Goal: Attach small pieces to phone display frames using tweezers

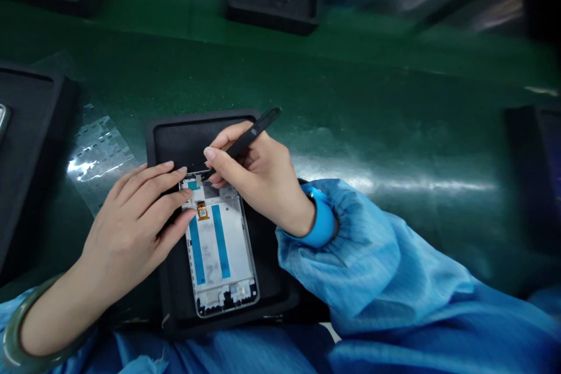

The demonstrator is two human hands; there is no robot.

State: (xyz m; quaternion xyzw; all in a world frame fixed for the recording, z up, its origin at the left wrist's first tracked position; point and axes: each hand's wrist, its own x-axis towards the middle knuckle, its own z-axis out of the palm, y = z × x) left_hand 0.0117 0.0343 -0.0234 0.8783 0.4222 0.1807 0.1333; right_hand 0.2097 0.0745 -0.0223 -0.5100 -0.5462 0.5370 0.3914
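Phone frame (236, 239) lies in a black tray (186, 143). From the left I see a plastic sheet (105, 149), then the left hand (135, 225), fingers spread, tips on the frame's upper left part, then the right hand (263, 178), pinching a black tool (258, 130) over the frame's top end.

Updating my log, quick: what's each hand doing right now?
Left hand: open, fingers at the phone frame.
Right hand: closed, holding a black tool.

Nothing is legible; the amber flex piece (202, 206) bears a tiny, unreadable code square (202, 213).
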